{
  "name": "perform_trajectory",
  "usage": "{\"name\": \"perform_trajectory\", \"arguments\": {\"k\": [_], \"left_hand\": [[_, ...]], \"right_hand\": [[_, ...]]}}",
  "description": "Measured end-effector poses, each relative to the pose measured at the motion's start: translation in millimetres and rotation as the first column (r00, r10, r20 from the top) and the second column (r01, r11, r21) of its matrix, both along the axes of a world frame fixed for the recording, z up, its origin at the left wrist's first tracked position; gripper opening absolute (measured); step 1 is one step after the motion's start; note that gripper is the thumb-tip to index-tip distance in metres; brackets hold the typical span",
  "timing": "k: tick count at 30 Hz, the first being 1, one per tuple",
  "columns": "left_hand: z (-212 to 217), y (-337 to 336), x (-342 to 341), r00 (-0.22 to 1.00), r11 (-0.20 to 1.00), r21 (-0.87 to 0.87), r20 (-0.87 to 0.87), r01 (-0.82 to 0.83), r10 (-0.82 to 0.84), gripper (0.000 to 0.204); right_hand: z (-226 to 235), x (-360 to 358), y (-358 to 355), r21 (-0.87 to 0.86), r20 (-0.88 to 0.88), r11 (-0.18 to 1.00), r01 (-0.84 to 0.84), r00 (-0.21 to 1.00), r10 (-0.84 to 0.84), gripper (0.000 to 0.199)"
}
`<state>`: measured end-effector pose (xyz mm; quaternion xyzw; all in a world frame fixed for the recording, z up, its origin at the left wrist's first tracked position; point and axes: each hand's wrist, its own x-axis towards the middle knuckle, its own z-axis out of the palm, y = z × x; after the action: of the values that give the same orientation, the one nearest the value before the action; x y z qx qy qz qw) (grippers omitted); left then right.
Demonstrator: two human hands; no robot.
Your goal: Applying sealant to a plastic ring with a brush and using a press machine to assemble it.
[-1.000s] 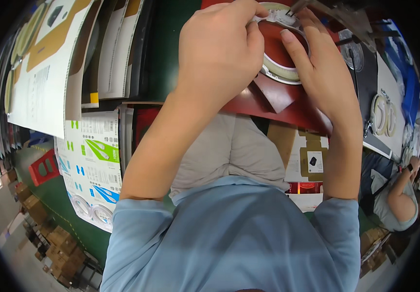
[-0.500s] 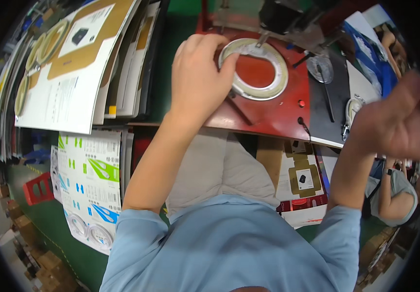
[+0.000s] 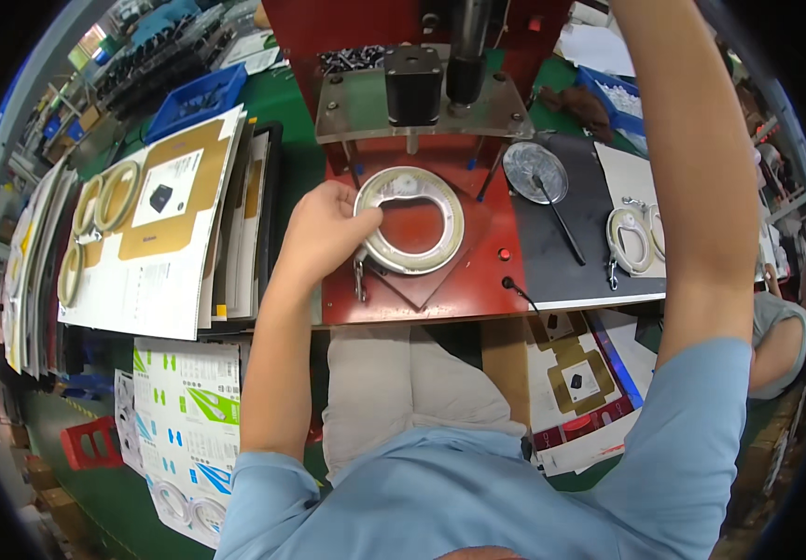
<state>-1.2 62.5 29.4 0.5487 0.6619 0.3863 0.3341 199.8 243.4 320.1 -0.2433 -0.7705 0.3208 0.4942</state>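
My left hand (image 3: 321, 235) pinches the left rim of a pale ring-shaped part (image 3: 456, 210) with its thumb and fingers. The ring lies on a red machine base (image 3: 487, 285), over a dark diamond-shaped plate (image 3: 419, 294). A small metal clasp (image 3: 360, 280) hangs beside the ring, below my hand. Behind the ring stands the red press, with a black motor block (image 3: 412, 86) on a clear plate (image 3: 352, 123) and a metal tip (image 3: 412, 143) above the ring's far rim. My right forearm (image 3: 701, 177) reaches up past the top edge; the hand itself is out of view.
Cardboard sheets (image 3: 128, 289) with beige rings (image 3: 120, 196) on top stand at the left. Right of the base are a round dish (image 3: 520, 166), a black stick (image 3: 566, 229) and pale rings with clasps (image 3: 629, 241). Blue bins (image 3: 200, 101) sit farther back. A person (image 3: 781, 327) is at far right.
The view has shifted, showing more of the press. My right hand has gone from the right side up and out of the picture. My left hand keeps hold of the ring.
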Motion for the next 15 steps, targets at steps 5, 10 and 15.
{"name": "perform_trajectory", "arguments": {"k": [5,10,15], "left_hand": [[3,-35,8,0.788,0.981,-0.012,0.598,0.195,-0.15,0.025],[-7,-87,18,0.699,0.98,0.179,0.69,0.086,-0.187,0.031],[-22,-88,61,0.616,0.948,0.262,0.722,0.179,-0.316,0.039]], "right_hand": [[-3,54,3,-0.297,0.135,0.955,-0.024,0.989,0.067,0.028],[-131,102,-112,0.97,0.112,0.213,0.117,0.563,-0.819,0.007],[-267,143,-211,-0.481,0.177,0.876,0.028,0.982,0.066,0.039]]}}
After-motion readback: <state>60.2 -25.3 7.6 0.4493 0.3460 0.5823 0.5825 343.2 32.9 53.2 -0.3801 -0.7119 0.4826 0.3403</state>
